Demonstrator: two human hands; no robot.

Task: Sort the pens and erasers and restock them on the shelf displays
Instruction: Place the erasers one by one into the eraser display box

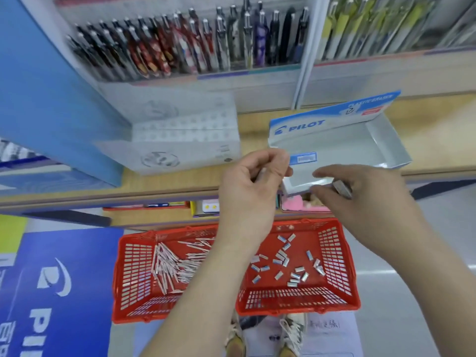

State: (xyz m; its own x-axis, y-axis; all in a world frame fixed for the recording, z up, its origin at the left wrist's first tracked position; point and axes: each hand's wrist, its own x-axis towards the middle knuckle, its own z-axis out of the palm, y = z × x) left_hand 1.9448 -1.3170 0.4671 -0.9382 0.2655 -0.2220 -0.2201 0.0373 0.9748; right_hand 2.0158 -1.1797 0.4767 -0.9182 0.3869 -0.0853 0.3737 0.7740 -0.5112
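Observation:
A red basket [334, 302] stands on the floor below the shelf, with several white pens [172, 264] heaped in its left half and several small wrapped erasers [286, 261] scattered in its right half. On the wooden shelf sits an open blue-and-white Pilot eraser display box [360, 140], with one eraser [302, 158] lying inside near its front left. My left hand [253, 186] is curled at the box's front left corner and holds something thin between its fingers, blurred. My right hand [360, 199] pinches the box's front edge and holds a small eraser [341, 188].
Rows of pens [195, 45] stand in the upper display, with yellow-green ones [373, 27] to the right. A white carton [185, 132] sits left of the Pilot box. Small packs [208, 207] lie on the shelf below. A blue panel [51, 99] rises at left.

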